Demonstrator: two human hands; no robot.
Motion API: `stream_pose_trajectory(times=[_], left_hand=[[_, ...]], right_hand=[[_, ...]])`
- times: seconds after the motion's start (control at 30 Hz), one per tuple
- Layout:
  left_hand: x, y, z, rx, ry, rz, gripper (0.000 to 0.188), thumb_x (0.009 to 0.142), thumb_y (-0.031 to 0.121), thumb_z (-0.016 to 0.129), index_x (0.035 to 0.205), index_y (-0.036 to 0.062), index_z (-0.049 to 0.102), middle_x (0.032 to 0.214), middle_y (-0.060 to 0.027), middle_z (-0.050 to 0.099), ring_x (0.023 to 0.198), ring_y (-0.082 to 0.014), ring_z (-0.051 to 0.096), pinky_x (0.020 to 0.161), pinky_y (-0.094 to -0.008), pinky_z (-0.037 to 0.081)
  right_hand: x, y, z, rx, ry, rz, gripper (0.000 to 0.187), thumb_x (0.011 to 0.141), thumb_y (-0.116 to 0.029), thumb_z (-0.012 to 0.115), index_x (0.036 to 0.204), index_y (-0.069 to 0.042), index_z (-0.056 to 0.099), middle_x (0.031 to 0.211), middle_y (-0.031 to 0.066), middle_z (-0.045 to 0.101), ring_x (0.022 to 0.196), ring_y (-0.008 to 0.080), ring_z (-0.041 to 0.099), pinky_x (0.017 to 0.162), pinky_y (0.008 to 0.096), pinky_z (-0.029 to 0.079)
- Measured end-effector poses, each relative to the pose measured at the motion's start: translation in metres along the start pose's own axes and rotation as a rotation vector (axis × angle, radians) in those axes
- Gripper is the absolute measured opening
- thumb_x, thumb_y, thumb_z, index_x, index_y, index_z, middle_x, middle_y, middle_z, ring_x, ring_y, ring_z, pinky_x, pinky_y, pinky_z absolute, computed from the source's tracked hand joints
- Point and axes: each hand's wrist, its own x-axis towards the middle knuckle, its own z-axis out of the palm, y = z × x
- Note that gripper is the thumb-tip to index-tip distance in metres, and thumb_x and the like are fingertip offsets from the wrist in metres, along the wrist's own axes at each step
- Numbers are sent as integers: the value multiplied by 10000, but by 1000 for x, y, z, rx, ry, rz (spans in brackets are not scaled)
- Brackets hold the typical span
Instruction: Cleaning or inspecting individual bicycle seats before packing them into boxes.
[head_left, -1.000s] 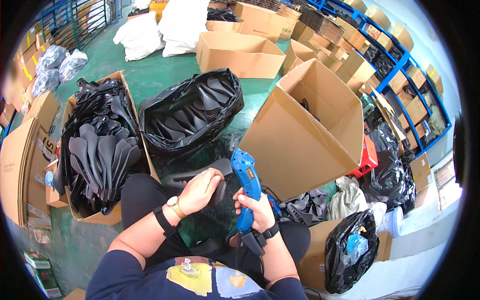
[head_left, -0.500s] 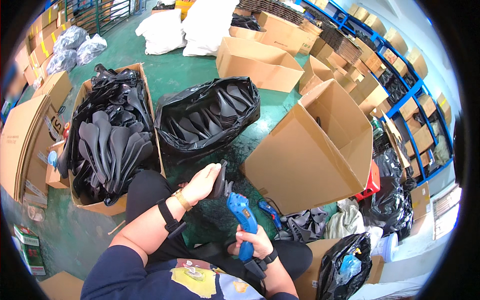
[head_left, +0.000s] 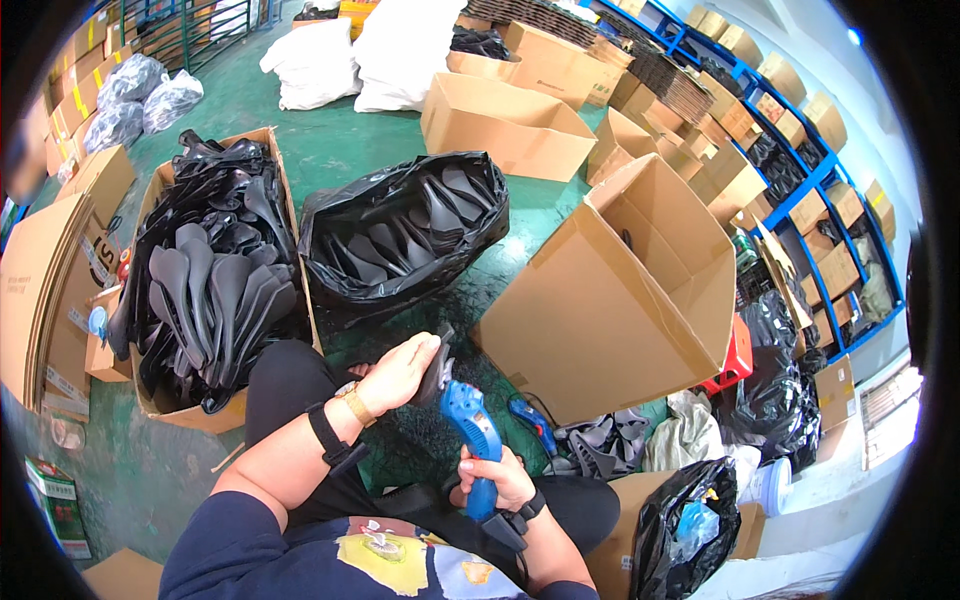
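My left hand (head_left: 398,374) is closed around a black bicycle saddle (head_left: 433,375), held up on edge over my lap. The back of that hand hides much of the saddle. In my right hand (head_left: 503,478) is a blue handheld power tool (head_left: 475,428), gripped by its handle. Its grey metal tip meets or nearly meets the saddle's right edge; contact is too small to tell. To the left, a cardboard box (head_left: 290,215) is heaped with black saddles (head_left: 215,290). In front of me, a black plastic bag (head_left: 335,205) holds more saddles in rows.
A tall open carton (head_left: 590,310) stands at right. Beside it lie a second blue tool (head_left: 533,425) and grey-black saddle-like pieces (head_left: 605,445). Near my right knee sits a bin-bagged box (head_left: 660,530). Flattened cartons (head_left: 40,290) lean at far left; white sacks (head_left: 405,55) stand behind.
The whole view has shifted slightly. The power tool's head has tilted a little closer in toward the saddle. Both hands keep their holds.
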Motion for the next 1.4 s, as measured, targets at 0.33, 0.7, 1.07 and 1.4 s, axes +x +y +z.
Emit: stream_pose_trajectory(times=[0.33,0.7,1.07,1.4], left_hand=[[8,-18,3,-230,134,-88,330,1021,335,397,1052,32,523,873,-40,547,827,-129,484,800,-288,423],[5,-20,3,-647,67,-211,270,1019,276,424,1081,44,547,976,4,557,916,-79,481,865,-253,399],[-17,1,46,-93,-307,185,251,905,39,580,1153,24,549,986,-86,619,944,-183,612,849,-307,480],[-25,28,23,218,-220,128,163,876,178,649,919,22,634,817,-54,616,643,-131,581,607,-276,473]], right_hand=[[8,-15,-4,104,141,-187,217,788,-106,704,952,-35,580,705,49,577,611,149,571,594,284,498],[2,-21,-11,104,170,-266,239,784,-87,706,960,-26,557,732,61,553,659,166,567,592,304,503],[20,-47,7,-308,399,-465,393,708,-114,810,1019,-15,591,894,41,636,706,96,594,580,235,502],[15,-54,-25,-120,593,-534,399,712,-18,762,1058,0,564,968,60,600,738,142,608,579,289,547]])
